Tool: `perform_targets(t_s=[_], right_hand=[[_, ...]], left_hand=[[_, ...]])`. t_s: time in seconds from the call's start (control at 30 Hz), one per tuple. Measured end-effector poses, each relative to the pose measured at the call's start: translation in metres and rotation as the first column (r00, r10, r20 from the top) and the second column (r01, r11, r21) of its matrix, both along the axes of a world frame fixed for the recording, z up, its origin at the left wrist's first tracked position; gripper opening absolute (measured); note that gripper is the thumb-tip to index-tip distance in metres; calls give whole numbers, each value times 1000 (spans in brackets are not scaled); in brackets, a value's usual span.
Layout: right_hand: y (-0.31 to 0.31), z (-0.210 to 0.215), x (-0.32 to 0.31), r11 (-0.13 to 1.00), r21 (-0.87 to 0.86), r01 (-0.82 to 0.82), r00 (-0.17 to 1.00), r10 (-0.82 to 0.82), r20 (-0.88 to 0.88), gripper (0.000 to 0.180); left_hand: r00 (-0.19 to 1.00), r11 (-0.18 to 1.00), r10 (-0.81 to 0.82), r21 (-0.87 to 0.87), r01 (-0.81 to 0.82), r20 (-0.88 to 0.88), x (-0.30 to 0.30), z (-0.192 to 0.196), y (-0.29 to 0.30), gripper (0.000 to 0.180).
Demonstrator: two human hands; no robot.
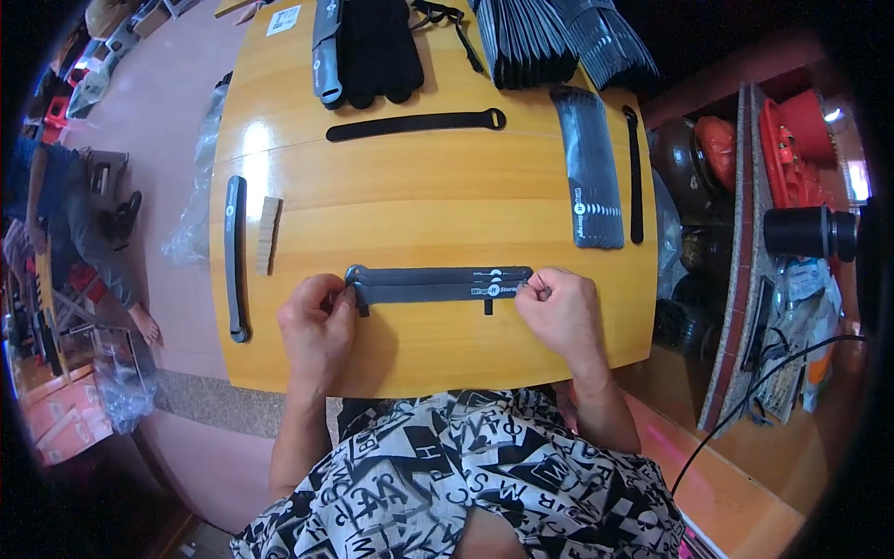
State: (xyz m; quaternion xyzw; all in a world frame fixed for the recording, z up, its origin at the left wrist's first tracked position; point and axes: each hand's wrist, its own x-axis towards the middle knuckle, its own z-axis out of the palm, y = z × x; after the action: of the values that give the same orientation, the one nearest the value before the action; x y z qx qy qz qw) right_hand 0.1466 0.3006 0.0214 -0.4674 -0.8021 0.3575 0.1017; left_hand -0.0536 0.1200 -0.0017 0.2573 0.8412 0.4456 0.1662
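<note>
A small stack of flat black straps [438, 283] lies across the near part of the round wooden table [419, 196]. My left hand [317, 326] pinches the left end of the stack by its buckle. My right hand [559, 312] pinches the right end, where small white prints show. Both hands rest on the tabletop and hold the straps stretched flat between them.
A single long strap [416, 124] lies farther back. A strap stack [589, 172] and a thin strap [635, 177] lie on the right. At the left are a curved strap [235, 256] and a small wooden block [268, 235]. Piles of black straps [368, 47] sit at the far edge. A person [84, 224] sits at left.
</note>
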Motion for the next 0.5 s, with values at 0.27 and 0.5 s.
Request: perform_targets(t_s=[0.27,0.5], right_hand=[[-3,14,-8,987,109,-116,968,88,236,20],[-10,39,-1,975,176,-138,977,104,186,15]], left_hand=[[993,999,1,-37,3,122,-4,-2,-6,6],[956,980,-122,120,159,-266,5,12,-30,21]])
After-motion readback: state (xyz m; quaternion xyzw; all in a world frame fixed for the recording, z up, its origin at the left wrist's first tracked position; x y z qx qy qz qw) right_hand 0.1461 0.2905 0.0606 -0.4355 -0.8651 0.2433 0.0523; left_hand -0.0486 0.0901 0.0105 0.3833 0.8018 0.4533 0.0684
